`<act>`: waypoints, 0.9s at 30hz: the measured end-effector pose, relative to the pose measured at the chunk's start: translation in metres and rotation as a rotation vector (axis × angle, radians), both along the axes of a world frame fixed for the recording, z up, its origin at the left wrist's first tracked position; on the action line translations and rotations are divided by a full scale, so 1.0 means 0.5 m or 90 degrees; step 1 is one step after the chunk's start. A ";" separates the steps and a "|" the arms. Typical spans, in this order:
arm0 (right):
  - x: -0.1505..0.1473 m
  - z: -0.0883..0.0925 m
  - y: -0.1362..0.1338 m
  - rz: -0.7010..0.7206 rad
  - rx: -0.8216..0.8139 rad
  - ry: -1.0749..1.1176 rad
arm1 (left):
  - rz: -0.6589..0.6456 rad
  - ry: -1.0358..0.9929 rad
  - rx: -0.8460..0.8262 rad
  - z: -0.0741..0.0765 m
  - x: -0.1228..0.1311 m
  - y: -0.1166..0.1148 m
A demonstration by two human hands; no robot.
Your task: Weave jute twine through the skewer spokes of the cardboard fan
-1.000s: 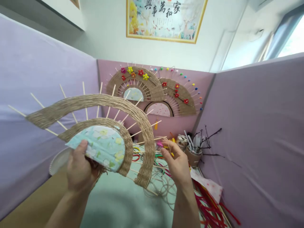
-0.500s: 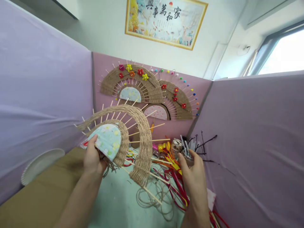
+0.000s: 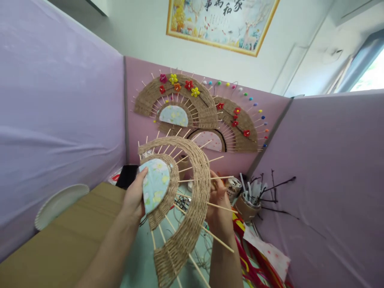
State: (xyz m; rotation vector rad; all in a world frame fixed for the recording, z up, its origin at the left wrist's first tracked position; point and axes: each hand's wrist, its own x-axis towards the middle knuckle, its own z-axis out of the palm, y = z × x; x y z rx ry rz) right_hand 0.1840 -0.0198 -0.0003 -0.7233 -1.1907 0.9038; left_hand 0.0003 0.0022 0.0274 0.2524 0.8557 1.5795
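My left hand grips a woven twine fan by its half-round centre, with the thumb on the blue floral fabric. Thin wooden sticks spread through the fan's inner and outer twine bands and poke out past the rim. The fan is tilted, its lower end hanging toward me. Behind the right side of the outer band is my right hand, among the stick ends. Its fingers are bent and partly covered by the band, so whether they grip the fan does not show.
Two finished fans with felt flowers hang on the pink panel. At right stand a pot of twigs and glue sticks, a can, coloured strips and a dotted cloth. Cardboard and a white plate lie left.
My right hand has moved left from open air to behind the fan's outer band. The fan has turned, its lower end swinging down toward me. The view has shifted slightly.
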 end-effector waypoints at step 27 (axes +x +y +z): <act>0.106 -0.010 -0.014 -0.128 0.083 -0.304 | 0.314 0.008 0.095 -0.039 -0.024 0.040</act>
